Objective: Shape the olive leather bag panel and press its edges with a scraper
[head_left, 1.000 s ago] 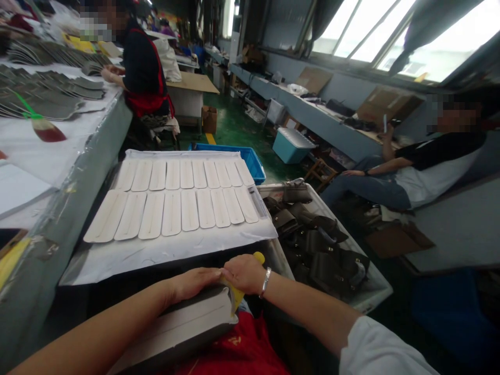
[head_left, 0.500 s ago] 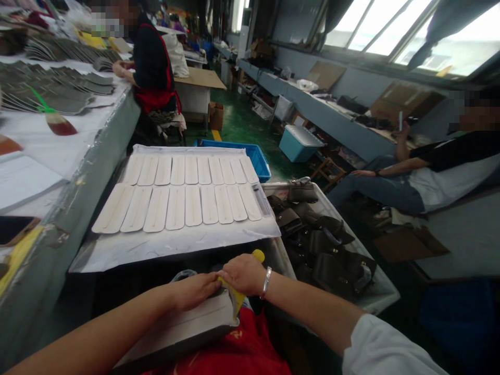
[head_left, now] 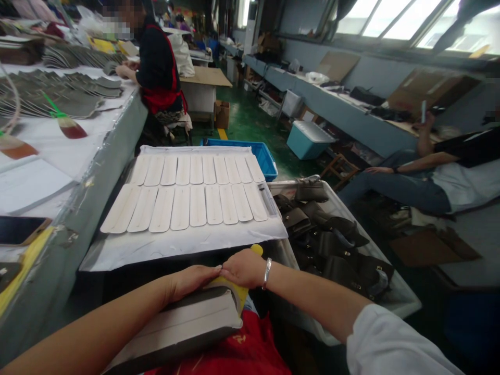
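Across my lap lies a dark grey bag piece (head_left: 183, 325) with a pale inner face and a seam line along it. My left hand (head_left: 191, 281) holds its upper edge, the fingers reaching toward my right hand; the thumb is hidden. My right hand (head_left: 244, 268) is closed round a yellow tool (head_left: 257, 249), whose rounded end shows above the fist. Yellow also shows below the fist, against the bag piece's right end; the tool's exact kind is unclear. The two hands touch at the fingertips.
Ahead, a white-covered board (head_left: 187, 242) bears two rows of pale rounded strips (head_left: 161, 208). A crate (head_left: 406, 302) of dark small bags stands at right. On the left table (head_left: 113, 125) lie grey pieces, bottles and a phone (head_left: 23, 229). Two people sit nearby.
The view has turned slightly left. My left hand has shifted a little along the upper edge, and more of the bag piece's pale face and right end shows. My right hand keeps the yellow tool.
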The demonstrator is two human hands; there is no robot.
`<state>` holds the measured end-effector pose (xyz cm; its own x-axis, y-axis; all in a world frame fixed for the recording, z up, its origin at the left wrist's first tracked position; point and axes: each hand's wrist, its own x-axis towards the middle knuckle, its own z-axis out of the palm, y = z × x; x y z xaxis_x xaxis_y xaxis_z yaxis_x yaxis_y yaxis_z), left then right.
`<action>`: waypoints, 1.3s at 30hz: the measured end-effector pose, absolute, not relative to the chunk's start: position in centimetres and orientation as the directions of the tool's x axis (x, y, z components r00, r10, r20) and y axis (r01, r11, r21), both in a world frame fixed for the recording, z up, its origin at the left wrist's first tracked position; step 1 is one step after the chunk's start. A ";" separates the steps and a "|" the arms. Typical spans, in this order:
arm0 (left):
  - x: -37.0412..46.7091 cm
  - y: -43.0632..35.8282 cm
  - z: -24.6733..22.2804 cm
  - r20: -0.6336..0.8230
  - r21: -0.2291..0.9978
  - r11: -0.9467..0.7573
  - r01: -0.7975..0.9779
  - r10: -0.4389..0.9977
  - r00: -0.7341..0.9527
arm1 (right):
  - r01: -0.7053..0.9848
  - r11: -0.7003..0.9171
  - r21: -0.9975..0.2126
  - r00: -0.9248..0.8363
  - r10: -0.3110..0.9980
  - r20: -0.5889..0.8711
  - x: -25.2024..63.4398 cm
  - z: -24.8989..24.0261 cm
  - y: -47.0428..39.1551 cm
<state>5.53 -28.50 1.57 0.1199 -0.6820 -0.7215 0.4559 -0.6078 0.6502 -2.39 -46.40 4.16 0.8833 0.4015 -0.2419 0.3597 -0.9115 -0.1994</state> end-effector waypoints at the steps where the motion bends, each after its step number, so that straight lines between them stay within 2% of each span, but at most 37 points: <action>1: 5.7 -28.4 1.8 -0.720 0.664 -0.625 0.411 -0.683 0.125 | 0.388 -0.900 -0.200 0.870 0.429 -0.241 -2.1 4.1 -46.5; 6: 6.6 -28.1 3.5 -0.679 0.730 -0.683 0.015 -0.723 0.124 | 0.494 -0.851 -0.180 0.835 0.522 -0.172 -1.7 3.6 -46.7; 8: 6.8 -28.1 3.7 -0.654 0.748 -0.661 -0.062 -0.750 0.099 | 0.527 -0.832 -0.172 0.825 0.549 -0.130 -1.8 3.2 -46.7; 12: 6.9 -27.8 3.4 -0.634 0.763 -0.640 -0.084 -0.768 0.089 | 0.572 -0.808 -0.143 0.805 0.586 -0.091 -1.8 2.7 -46.7; 18: 7.2 -27.6 3.6 -0.489 0.865 -0.475 -0.162 -0.871 -0.054 | 0.552 -0.819 -0.158 0.816 0.570 -0.100 -2.0 3.0 -46.4; 24: 6.5 -28.0 3.9 -0.544 0.810 -0.509 -0.290 -0.838 -0.049 | 0.508 -0.840 -0.190 0.838 0.533 -0.119 -3.0 2.8 -46.3; 31: 5.2 -28.2 3.6 -0.559 0.802 -0.535 -0.265 -0.829 -0.020 | 0.443 -0.868 -0.225 0.871 0.476 -0.118 -4.5 2.6 -46.5; 36: 4.4 -28.6 3.9 -0.552 0.814 -0.552 -0.181 -0.832 0.051 | 0.371 -0.900 -0.230 0.901 0.409 -0.148 -5.6 2.8 -46.5; 39: 3.9 -28.9 4.0 -0.541 0.805 -0.529 -0.269 -0.840 0.032 | 0.300 -0.934 -0.195 0.925 0.335 -0.178 -6.3 2.9 -46.3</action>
